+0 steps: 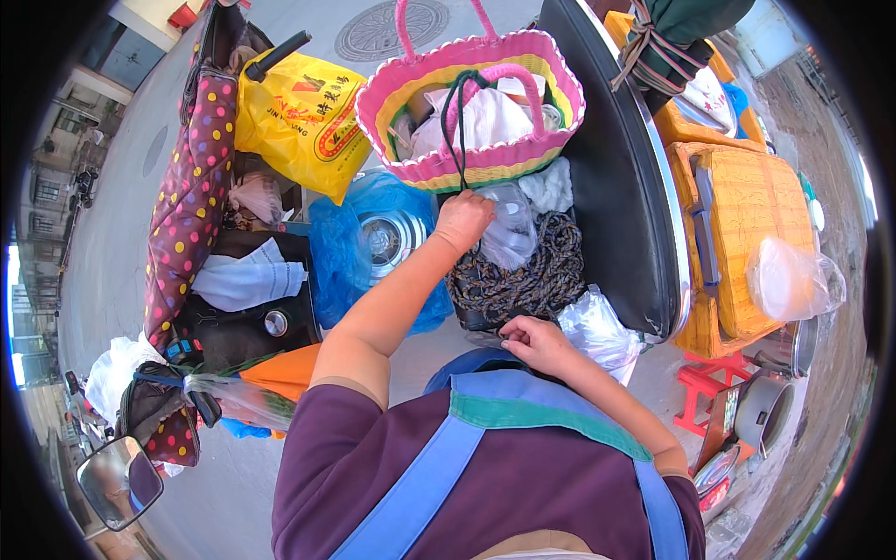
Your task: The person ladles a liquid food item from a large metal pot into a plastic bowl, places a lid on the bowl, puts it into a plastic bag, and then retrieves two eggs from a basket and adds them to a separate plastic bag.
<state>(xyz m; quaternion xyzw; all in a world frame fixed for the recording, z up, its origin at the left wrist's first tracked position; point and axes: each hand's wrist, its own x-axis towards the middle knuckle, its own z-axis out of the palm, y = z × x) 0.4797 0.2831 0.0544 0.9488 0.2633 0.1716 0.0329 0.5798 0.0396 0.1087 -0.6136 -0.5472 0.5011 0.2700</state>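
Note:
My left hand (465,220), palm down, has its curled fingers closed around a dark green cord (460,126). This cord hangs from the handle of a pink, yellow and green woven basket (465,159), which holds white cloth and other items. Beside the hand, a clear plastic bag with plastic items (509,227) rests on a dark braided rope mat (539,276). My right hand (535,343) is at the mat's near edge, above the blue apron (546,392). Its fingers are bent, and whether they hold anything is unclear. A blue plastic bag (339,231) surrounds a round metal object (392,241).
Left of the hands are a yellow plastic bag (301,112), a polka-dot padded cover (192,203), a light blue towel (248,276) and a mirror (119,483). A black padded backrest (616,161), a taped yellow box (759,231) and a red stool (710,385) are at right.

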